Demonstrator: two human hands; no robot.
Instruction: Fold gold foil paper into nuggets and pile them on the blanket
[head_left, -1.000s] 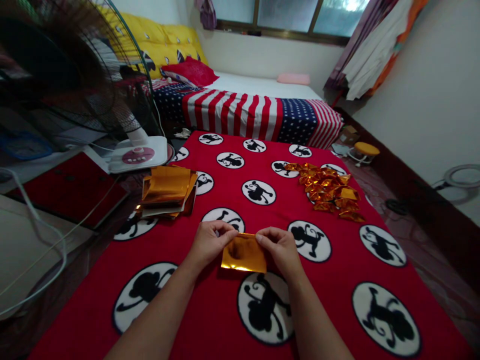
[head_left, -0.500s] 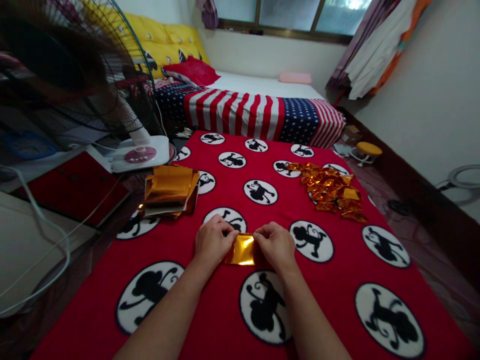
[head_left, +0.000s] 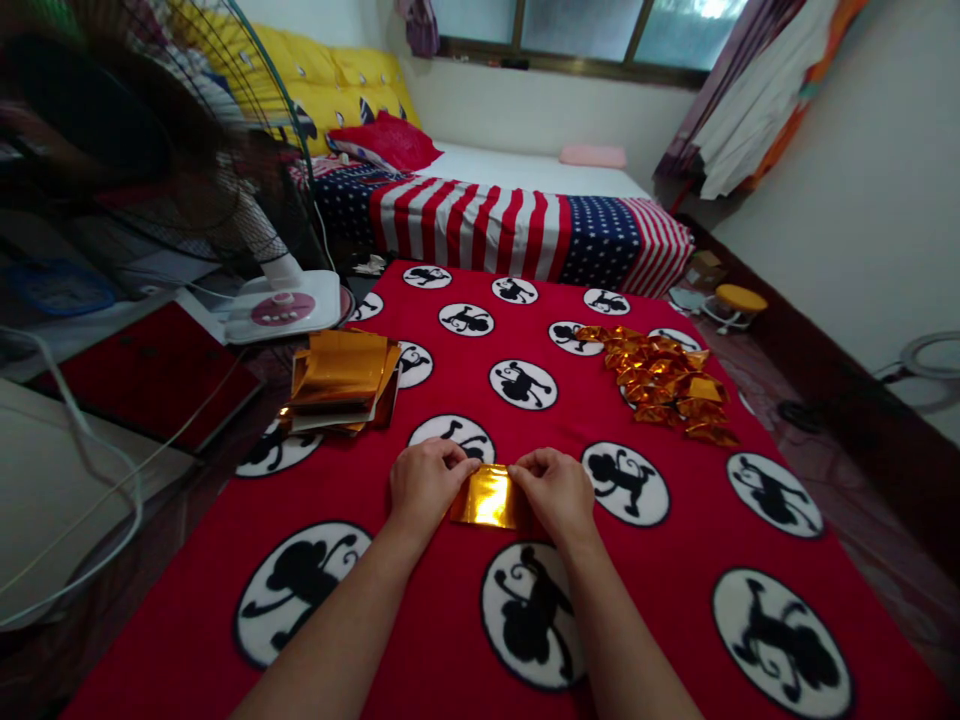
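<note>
A shiny gold foil paper sheet (head_left: pixel 491 497) lies on the red cloth with black monkey figures (head_left: pixel 525 470), right in front of me. My left hand (head_left: pixel 431 482) pinches its far left corner between thumb and fingers. At the far right corner, my right hand (head_left: pixel 553 488) does the same. The sheet's far edge looks narrowly folded between my fingertips, while its sides are partly hidden by my hands. To the left sits a stack of gold foil paper sheets (head_left: pixel 343 370). Several folded gold foil pieces (head_left: pixel 664 380) are lined up in rows on the right.
A fan with a white base (head_left: pixel 289 305) stands beside the cloth's left edge, its cable nearby. Beyond the far edge is a bed with a stars-and-stripes cover (head_left: pixel 480 220). A small stool with a yellow top (head_left: pixel 741 297) stands on the floor at right.
Both hands keep their pinch at the sheet's far edge, with only a tiny shift of the fingers. A narrow strip along that edge shows a little more. The stack and folded pieces are unchanged.
</note>
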